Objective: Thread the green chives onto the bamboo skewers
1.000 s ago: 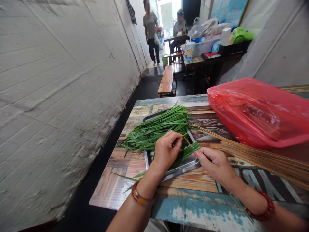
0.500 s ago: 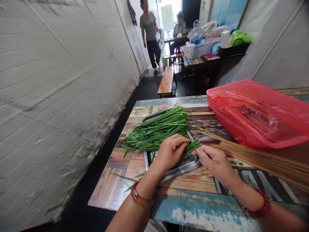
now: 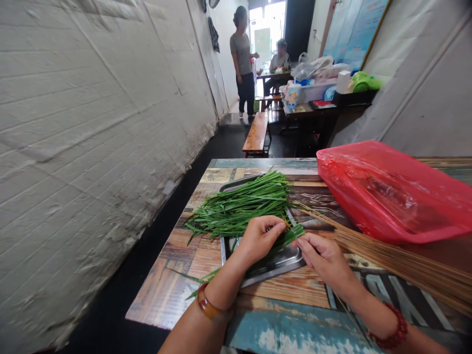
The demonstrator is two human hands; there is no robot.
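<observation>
Over the metal tray, my left hand is closed on a small bunch of garlic chives whose cut ends point right. A thin bamboo stick shows by its fingertips. My right hand pinches at the right end of the same bunch, thumb and fingers together; whether a skewer is also in that grip is hidden. A large pile of garlic chives lies across the tray's far part, with leaf tips hanging over its left edge. Bamboo skewers lie in a bundle to the right.
A red plastic bag over a basket stands at the table's far right. Loose leaves lie by my left forearm. Beyond the patterned table are a wooden bench, a cluttered side table and two people. A wall runs along the left.
My view has tilted slightly upward. Both hands stay at the small bunch with little movement. In the background, the walking person now stands more upright near the far table.
</observation>
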